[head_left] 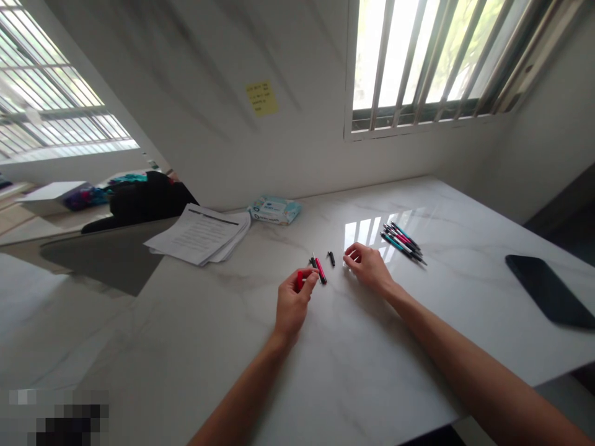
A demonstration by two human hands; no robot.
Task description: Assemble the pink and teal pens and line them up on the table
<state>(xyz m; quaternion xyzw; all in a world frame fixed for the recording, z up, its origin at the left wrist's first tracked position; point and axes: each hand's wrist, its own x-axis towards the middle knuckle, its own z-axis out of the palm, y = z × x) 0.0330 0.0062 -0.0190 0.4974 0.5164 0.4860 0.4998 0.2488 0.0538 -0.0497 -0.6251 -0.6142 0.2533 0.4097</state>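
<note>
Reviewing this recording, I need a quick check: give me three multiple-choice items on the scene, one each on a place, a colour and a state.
1. Where does the black phone lie?
A) On the papers
B) On the marble table, right of the pen bundle
C) On the wipes packet

2. What colour is the note on the wall?
A) Yellow
B) Blue
C) Pink

3. What is the left hand doing?
A) Lying flat and empty
B) Holding the phone
C) Closed on a red pen part

Answers:
1. B, it lies toward the table's right side.
2. A, the note shows yellow.
3. C, the fingers curl around the red piece.
</note>
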